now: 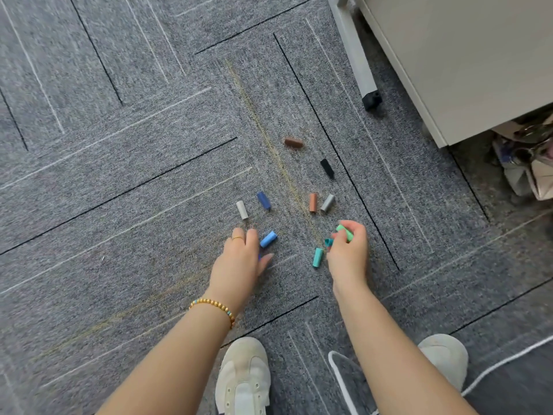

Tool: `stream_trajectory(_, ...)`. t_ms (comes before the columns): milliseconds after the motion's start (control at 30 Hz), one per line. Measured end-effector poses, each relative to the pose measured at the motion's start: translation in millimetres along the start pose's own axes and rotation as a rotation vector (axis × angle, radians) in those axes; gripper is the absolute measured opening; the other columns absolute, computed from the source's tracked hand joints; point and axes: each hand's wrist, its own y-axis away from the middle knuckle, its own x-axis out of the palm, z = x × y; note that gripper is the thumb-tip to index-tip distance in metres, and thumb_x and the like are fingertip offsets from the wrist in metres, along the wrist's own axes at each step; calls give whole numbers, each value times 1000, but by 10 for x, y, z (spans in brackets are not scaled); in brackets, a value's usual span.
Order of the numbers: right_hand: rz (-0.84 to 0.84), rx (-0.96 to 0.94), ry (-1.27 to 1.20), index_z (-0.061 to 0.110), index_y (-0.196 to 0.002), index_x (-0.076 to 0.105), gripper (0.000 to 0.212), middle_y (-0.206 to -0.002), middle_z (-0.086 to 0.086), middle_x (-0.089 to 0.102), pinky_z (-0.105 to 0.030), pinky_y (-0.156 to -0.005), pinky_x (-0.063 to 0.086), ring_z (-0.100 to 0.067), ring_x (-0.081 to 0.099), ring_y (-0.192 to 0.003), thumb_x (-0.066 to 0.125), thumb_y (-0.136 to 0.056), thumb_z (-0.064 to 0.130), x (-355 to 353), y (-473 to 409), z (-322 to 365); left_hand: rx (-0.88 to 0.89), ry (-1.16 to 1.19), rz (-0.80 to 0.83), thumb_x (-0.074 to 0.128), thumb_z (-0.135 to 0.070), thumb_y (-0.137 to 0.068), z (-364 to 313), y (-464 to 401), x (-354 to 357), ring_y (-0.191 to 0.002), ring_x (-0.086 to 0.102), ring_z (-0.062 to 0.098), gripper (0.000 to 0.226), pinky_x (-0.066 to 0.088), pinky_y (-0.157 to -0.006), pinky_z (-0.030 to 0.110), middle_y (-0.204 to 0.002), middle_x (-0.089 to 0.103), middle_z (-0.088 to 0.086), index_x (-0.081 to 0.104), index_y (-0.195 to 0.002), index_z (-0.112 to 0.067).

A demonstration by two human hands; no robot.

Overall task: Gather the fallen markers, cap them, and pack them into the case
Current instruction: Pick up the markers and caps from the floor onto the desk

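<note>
Several marker caps lie scattered on the grey carpet. My right hand [348,250] grips a green cap [344,232], and a teal cap [328,242] peeks out under its fingers. Another teal cap [317,257] lies just left of that hand. My left hand [244,259] reaches down beside a light blue cap [268,239], fingers curled, with a bit of blue showing beneath them. Farther off lie a white cap [242,210], dark blue cap [264,200], orange cap [312,202], grey cap [327,203], black cap [327,168] and brown cap [293,142]. No marker bodies or case show.
A white desk or cabinet [466,64] stands at the upper right, with its leg and black foot [372,100] on the carpet. A bag with clutter [529,163] sits under it at the right edge. My two white shoes [244,378] are at the bottom.
</note>
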Motion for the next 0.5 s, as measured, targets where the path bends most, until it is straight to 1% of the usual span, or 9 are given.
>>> stream_trajectory(67, -63, -189, 271, 14, -114, 52, 24, -121, -5, 49, -29, -72, 44, -19, 55, -89, 33, -100, 10, 4, 26, -64, -12, -17, 17, 45, -57, -88, 18, 77, 28, -111, 44, 22, 62, 52, -79, 31, -124, 35, 6, 31, -130, -13)
stream_trajectory(133, -74, -339, 484, 8, -122, 49, 27, -126, -8, 42, -26, -72, 43, -21, 54, -92, 35, -100, 14, 28, 79, -204, 49, -104, 60, 45, -57, -87, 6, 98, 56, -112, 42, 22, 69, 51, -79, 31, -128, 33, 6, 24, -137, -15)
stream_trajectory(167, -63, -392, 566, 5, -125, 47, 30, -126, -11, 41, -26, -73, 45, -22, 56, -93, 38, -99, 17, 52, 122, -275, 87, -144, 69, 43, -54, -90, 6, 80, 62, -112, 42, 22, 69, 50, -78, 32, -130, 32, 7, 19, -141, -16)
stream_trajectory(200, -51, -444, 654, 3, -126, 46, 34, -124, -14, 42, -26, -72, 48, -25, 58, -93, 44, -97, 21, 79, 166, -338, 117, -173, 63, 39, -51, -93, 9, 43, 59, -112, 42, 23, 67, 50, -77, 33, -133, 31, 8, 13, -144, -16)
stream_trajectory(267, -45, -572, 831, 0, -121, 49, 43, -115, -18, 49, -32, -67, 54, -30, 61, -88, 60, -88, 26, 142, 185, -478, 185, -234, 37, 34, -42, -98, 34, -48, 48, -111, 44, 25, 64, 49, -75, 34, -135, 29, 10, 3, -148, -17)
stream_trajectory(333, -57, -660, 975, 1, -115, 52, 49, -108, -20, 55, -34, -62, 55, -32, 62, -84, 71, -77, 27, 175, 169, -568, 270, -321, 41, 36, -31, -100, 58, -105, 21, -110, 45, 26, 62, 50, -74, 33, -136, 28, 12, -1, -148, -16)
stream_trajectory(367, -55, -690, 1011, 2, -114, 51, 52, -108, -19, 55, -34, -61, 55, -32, 62, -82, 74, -74, 26, 184, 160, -581, 307, -352, 53, 39, -23, -100, 67, -124, 5, -110, 45, 26, 62, 51, -73, 33, -137, 27, 14, 0, -147, -15)
stream_trajectory(433, -26, -752, 1029, 2, -113, 48, 56, -109, -17, 48, -33, -56, 54, -31, 61, -78, 79, -69, 16, 178, 154, -555, 353, -380, 91, 44, -7, -95, 70, -166, -43, -110, 43, 26, 66, 51, -73, 31, -138, 23, 16, 3, -146, -15)
stream_trajectory(500, 33, -809, 1062, 2, -110, 45, 63, -107, -16, 44, -31, -51, 53, -30, 61, -75, 81, -59, 3, 148, 136, -522, 383, -387, 101, 45, -1, -92, 46, -225, -99, -111, 42, 28, 64, 52, -73, 31, -138, 23, 19, 9, -143, -15)
